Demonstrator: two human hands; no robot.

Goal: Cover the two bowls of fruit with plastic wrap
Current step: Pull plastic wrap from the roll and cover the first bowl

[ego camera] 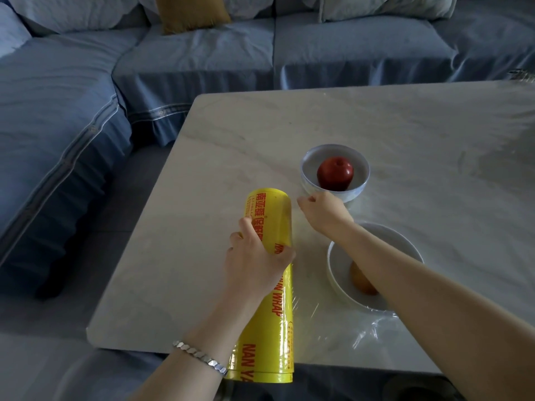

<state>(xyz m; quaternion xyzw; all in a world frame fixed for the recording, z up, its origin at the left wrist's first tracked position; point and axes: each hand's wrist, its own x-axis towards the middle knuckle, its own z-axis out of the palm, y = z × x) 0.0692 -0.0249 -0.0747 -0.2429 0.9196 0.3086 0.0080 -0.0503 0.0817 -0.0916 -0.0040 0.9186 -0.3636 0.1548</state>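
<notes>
A long yellow roll of plastic wrap (269,279) with red lettering lies on the marble table (405,134), and my left hand (254,256) grips its middle. My right hand (321,209) is closed just right of the roll's far end, its fingertips pinching what looks like the clear film's edge. Just beyond that hand stands a white bowl (307,169) holding a red apple (335,172). Under my right forearm is a nearer white bowl (388,238) with an orange fruit (362,280). Crinkled clear film (373,322) lies around this bowl's near side.
A blue-covered sofa (86,96) wraps around the table's far and left sides, with a mustard cushion (188,13) on it. The table's near edge runs just below the roll's end. Grey floor shows at left.
</notes>
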